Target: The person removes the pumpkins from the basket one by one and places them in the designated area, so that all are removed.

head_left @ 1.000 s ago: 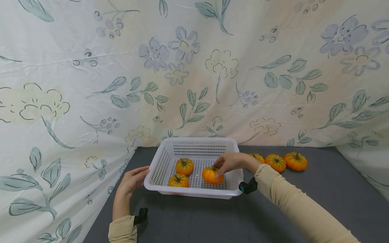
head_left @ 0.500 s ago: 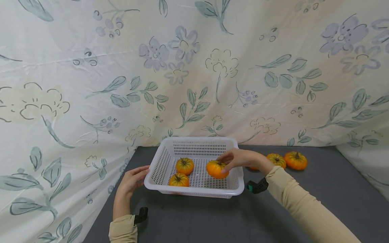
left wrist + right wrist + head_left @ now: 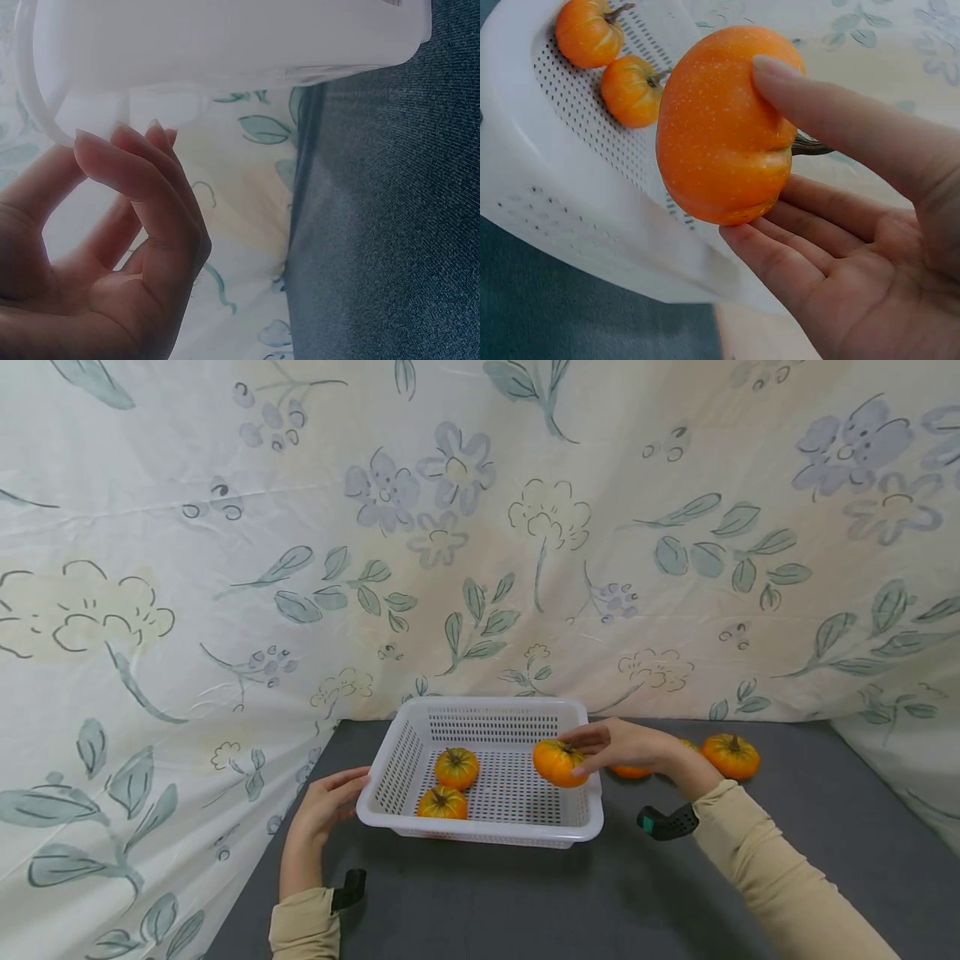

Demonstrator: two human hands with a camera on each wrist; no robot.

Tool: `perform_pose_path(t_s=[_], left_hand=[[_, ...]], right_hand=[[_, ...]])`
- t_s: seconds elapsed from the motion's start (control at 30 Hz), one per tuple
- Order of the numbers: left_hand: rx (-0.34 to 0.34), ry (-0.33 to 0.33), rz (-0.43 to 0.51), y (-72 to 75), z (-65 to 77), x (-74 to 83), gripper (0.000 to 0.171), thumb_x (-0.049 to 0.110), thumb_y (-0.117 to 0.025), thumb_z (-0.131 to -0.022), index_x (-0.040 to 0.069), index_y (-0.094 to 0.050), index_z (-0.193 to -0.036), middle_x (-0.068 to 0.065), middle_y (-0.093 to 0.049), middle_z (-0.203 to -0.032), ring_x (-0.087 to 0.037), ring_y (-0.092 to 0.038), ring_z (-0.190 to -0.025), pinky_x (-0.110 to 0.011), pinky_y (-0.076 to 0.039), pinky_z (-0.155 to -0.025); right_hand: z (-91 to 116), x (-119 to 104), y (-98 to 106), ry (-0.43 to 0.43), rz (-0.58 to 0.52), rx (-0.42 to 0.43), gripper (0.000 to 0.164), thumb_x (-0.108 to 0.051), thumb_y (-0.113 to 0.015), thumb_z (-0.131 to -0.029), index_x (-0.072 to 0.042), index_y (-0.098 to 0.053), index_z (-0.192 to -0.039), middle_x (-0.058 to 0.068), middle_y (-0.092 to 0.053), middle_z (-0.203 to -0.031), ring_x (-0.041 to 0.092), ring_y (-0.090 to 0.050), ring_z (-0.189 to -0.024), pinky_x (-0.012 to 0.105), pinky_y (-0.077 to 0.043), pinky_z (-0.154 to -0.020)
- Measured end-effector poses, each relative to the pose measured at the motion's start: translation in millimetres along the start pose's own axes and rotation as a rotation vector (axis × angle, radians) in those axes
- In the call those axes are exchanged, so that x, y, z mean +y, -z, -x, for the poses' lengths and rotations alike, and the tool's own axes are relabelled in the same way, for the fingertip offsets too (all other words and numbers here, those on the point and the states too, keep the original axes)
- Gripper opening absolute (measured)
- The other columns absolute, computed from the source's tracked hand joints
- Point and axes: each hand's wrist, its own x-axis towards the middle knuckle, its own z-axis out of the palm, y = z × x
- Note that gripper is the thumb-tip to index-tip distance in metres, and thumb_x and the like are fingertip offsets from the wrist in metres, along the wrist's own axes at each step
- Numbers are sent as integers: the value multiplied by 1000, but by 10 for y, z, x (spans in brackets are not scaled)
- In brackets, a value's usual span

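Observation:
My right hand (image 3: 633,747) holds a small orange pumpkin (image 3: 555,764) between thumb and fingers, raised at the right end of a white plastic basket (image 3: 480,832). In the right wrist view the thumb presses one side of this pumpkin (image 3: 712,135), the fingers the other, and its stem points toward the palm. At the basket's left end my left hand (image 3: 324,806) pinches the rim; the left wrist view has the hand (image 3: 142,225) with its fingertips at that rim. Two more pumpkins, one behind (image 3: 456,768) and one in front (image 3: 442,803), sit in the basket's left half.
Outside the basket to the right, a pumpkin (image 3: 731,757) lies on the dark grey tabletop (image 3: 480,902). Others beside it, such as one pumpkin (image 3: 630,772), are partly hidden by my right hand and wrist. A floral cloth (image 3: 465,568) hangs behind the table.
My right hand has lifted the pumpkin from the basket's floor and carried it up and to the right, toward the right rim. My left hand stays at the left rim.

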Motion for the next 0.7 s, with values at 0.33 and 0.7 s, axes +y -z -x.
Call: perform_pose_path(t_s=[0.33, 0.7], left_hand=[[0, -5, -10, 3, -1, -6, 54, 31, -72, -88, 1, -60, -130, 11, -70, -97, -7, -65, -86, -29, -51, -71], [-12, -27, -7, 7, -7, -20, 48, 30, -72, -89, 2, -63, -127, 12, -69, -96, -7, -65, -86, -30, -52, -71]], right_hand=[[267, 178, 201, -7, 2, 68, 75, -35, -72, -88, -5, -39, -148, 19, -41, -152, 39, -36, -142, 54, -33, -112], [492, 417, 333, -63, -42, 124, 78, -31, -71, -89, 2, -34, -149, 27, -32, -154, 46, -33, -142, 57, -32, -112]])
